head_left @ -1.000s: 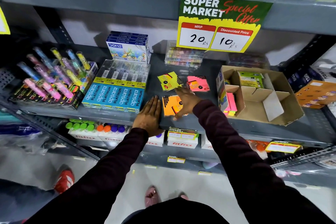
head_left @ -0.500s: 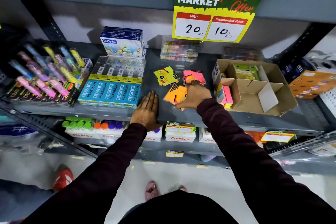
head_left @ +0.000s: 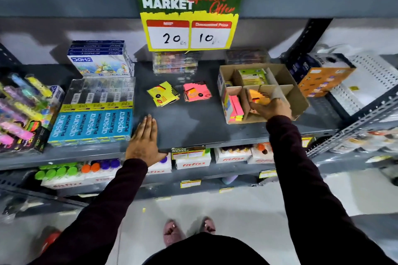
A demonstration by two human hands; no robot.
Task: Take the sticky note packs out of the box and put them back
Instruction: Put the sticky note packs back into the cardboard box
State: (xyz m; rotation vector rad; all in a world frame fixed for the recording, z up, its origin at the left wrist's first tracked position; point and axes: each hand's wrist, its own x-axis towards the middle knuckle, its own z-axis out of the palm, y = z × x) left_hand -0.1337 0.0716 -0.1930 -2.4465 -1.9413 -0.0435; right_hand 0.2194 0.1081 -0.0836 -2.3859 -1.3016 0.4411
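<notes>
A brown cardboard box [head_left: 298,97] with dividers stands on the grey shelf at the right. My right hand [head_left: 271,108] reaches into its front middle compartment, shut on an orange sticky note pack [head_left: 257,95]. Pink and yellow note strips [head_left: 235,108] stand in the front left compartment, and a green pack [head_left: 254,76] sits in a rear one. A yellow sticky note pack [head_left: 163,93] and a pink sticky note pack [head_left: 197,92] lie on the shelf left of the box. My left hand [head_left: 144,140] rests flat on the shelf's front edge, fingers together, holding nothing.
Blue Apsara pencil boxes [head_left: 92,122] and a highlighter display [head_left: 21,112] fill the shelf's left. DOMS boxes [head_left: 99,58] and clear cases [head_left: 174,62] stand behind. An orange carton [head_left: 323,79] sits right of the box. A price sign [head_left: 189,17] hangs above.
My right hand lifted the orange pack off the shelf and carried it right into the box. The left hand stayed flat on the shelf edge.
</notes>
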